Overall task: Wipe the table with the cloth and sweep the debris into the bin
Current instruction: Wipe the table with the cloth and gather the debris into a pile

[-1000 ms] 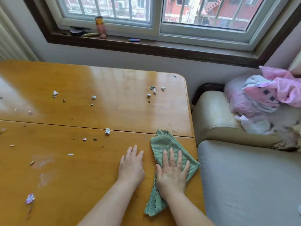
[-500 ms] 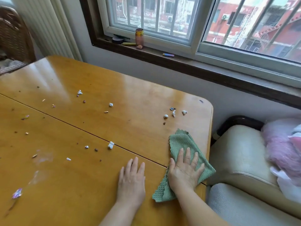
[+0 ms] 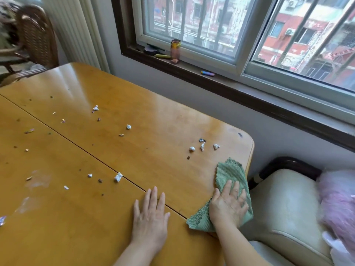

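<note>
Right hand (image 3: 227, 205) spread flat on ribbed green cloth (image 3: 229, 173), lower right; left hand (image 3: 150, 217) splayed on glossy wooden table (image 3: 153, 116)

wicker chair (image 3: 36, 35) blurred, forearms cut off

My left hand (image 3: 150, 215) and right hand (image 3: 228, 205) are bare, without gloves, rings or a watch, my nails are short and unpainted, and both forearms are uncovered, with no sleeve reaching into view.
</note>
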Demonstrator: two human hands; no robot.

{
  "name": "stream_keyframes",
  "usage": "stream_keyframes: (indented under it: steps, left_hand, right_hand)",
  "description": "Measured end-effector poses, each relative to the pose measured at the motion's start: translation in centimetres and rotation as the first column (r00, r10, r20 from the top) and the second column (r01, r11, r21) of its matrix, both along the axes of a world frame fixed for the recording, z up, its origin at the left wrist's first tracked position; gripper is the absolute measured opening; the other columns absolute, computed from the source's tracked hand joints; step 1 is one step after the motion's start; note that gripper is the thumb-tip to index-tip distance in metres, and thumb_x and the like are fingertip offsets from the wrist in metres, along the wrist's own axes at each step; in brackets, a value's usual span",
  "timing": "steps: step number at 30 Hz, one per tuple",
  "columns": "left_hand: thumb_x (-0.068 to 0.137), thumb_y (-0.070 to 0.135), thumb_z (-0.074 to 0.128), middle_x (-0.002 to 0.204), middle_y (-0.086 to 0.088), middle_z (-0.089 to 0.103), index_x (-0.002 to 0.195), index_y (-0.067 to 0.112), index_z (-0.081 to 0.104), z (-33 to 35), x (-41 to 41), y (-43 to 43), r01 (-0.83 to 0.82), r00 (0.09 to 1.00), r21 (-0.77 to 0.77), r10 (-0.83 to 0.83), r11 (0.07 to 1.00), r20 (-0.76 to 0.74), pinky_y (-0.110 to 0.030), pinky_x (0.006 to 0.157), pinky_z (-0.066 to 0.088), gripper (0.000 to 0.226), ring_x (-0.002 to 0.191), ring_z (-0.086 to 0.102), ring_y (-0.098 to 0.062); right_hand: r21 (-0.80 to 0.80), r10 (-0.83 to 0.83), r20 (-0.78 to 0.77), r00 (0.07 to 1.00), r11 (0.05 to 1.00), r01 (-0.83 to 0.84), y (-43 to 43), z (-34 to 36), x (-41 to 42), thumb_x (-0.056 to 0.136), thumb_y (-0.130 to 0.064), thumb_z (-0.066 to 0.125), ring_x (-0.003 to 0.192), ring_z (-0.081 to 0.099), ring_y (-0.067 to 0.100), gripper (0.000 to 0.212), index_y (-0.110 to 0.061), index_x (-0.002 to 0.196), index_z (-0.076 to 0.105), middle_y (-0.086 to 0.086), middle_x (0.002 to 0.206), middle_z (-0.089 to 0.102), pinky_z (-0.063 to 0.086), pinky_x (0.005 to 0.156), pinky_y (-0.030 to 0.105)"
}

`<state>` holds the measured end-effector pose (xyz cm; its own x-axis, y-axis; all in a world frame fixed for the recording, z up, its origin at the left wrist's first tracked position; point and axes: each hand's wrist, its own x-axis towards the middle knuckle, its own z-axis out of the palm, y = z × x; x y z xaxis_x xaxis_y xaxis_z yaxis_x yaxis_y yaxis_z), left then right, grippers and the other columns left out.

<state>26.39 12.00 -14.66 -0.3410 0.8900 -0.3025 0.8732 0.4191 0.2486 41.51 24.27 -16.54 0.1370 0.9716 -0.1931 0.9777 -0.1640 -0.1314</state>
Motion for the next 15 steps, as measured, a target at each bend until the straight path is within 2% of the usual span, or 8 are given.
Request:
stream_keyframes:
  steps: [3,4,6,7,9,11,15]
  left_hand:
    - [0.090,0.045,0.017,0.154,-0.006,0.025,0.141,0.020,0.041,0.9,-0.1,2.9,-0.035,0.997,0.013,0.036,0.999,-0.072,-0.052,0.109,0.033,0.062,0.142,0.028,-0.025]
    - [0.093,0.043,0.021,0.154,-0.006,0.024,0.142,0.020,0.040,0.9,-0.4,4.2,-0.050,0.996,0.001,0.050,0.999,-0.074,-0.052,0.110,0.032,0.058,0.142,0.027,-0.024]
    - [0.099,0.041,0.020,0.159,-0.003,-0.006,0.150,0.020,0.009,0.1,-0.9,7.2,-0.077,0.997,0.009,0.077,0.997,-0.028,-0.048,0.118,0.007,0.056,0.147,-0.004,-0.021]
    - [0.100,0.042,0.019,0.158,-0.002,-0.014,0.150,0.021,0.001,0.2,-1.0,8.3,-0.103,0.995,-0.012,0.103,0.995,-0.003,-0.046,0.118,0.000,0.058,0.146,-0.013,-0.019]
    - [0.100,0.042,0.019,0.158,-0.001,-0.015,0.150,0.021,-0.001,0.3,-1.2,10.7,-0.139,0.990,0.001,0.139,0.990,-0.038,-0.045,0.119,-0.001,0.059,0.145,-0.015,-0.018]
    - [0.100,0.041,0.020,0.158,-0.002,-0.014,0.150,0.021,0.000,0.3,-1.4,12.8,-0.182,0.983,-0.005,0.182,0.983,-0.011,-0.045,0.120,0.000,0.058,0.145,-0.015,-0.018]
    - [0.101,0.037,0.022,0.158,-0.002,-0.013,0.150,0.021,0.002,0.5,-2.5,14.0,-0.224,0.974,-0.012,0.224,0.974,-0.043,-0.042,0.120,0.001,0.056,0.146,-0.014,-0.019]
  right_hand:
    - [0.002,-0.025,-0.006,1.000,1.000,0.025,4.3,0.1,0.4,0.093,-0.043,0.021,0.139,0.011,0.030,0.057,-0.020,0.144,0.012,0.002,0.156,0.010,0.018,0.109,0.046]
    - [0.010,-0.019,0.007,1.000,1.000,0.019,6.0,0.3,0.4,0.093,-0.043,0.021,0.139,0.011,0.030,0.056,-0.020,0.144,0.012,0.002,0.155,0.010,0.018,0.109,0.046]
    - [0.013,0.015,0.048,0.999,1.000,-0.016,9.8,0.4,0.3,0.093,-0.042,0.020,0.139,0.012,0.029,0.056,-0.020,0.144,0.013,0.001,0.155,0.011,0.019,0.108,0.047]
    - [0.017,0.035,0.059,0.998,0.999,-0.036,11.0,0.6,0.0,0.093,-0.041,0.020,0.139,0.013,0.028,0.055,-0.020,0.144,0.013,0.002,0.155,0.012,0.019,0.108,0.047]
    - [0.038,0.097,0.058,0.994,0.994,-0.100,12.6,0.8,-0.7,0.093,-0.039,0.022,0.137,0.016,0.027,0.053,-0.020,0.143,0.017,0.002,0.154,0.016,0.021,0.107,0.045]
    - [0.055,0.174,0.042,0.984,0.983,-0.177,13.7,0.7,-1.9,0.093,-0.038,0.023,0.136,0.017,0.027,0.052,-0.019,0.142,0.019,0.003,0.153,0.018,0.022,0.106,0.044]
    - [0.063,0.333,-0.061,0.941,0.942,-0.329,13.8,0.3,-6.3,0.094,-0.037,0.023,0.135,0.011,0.027,0.052,-0.017,0.142,0.015,0.003,0.152,0.014,0.012,0.107,0.043]
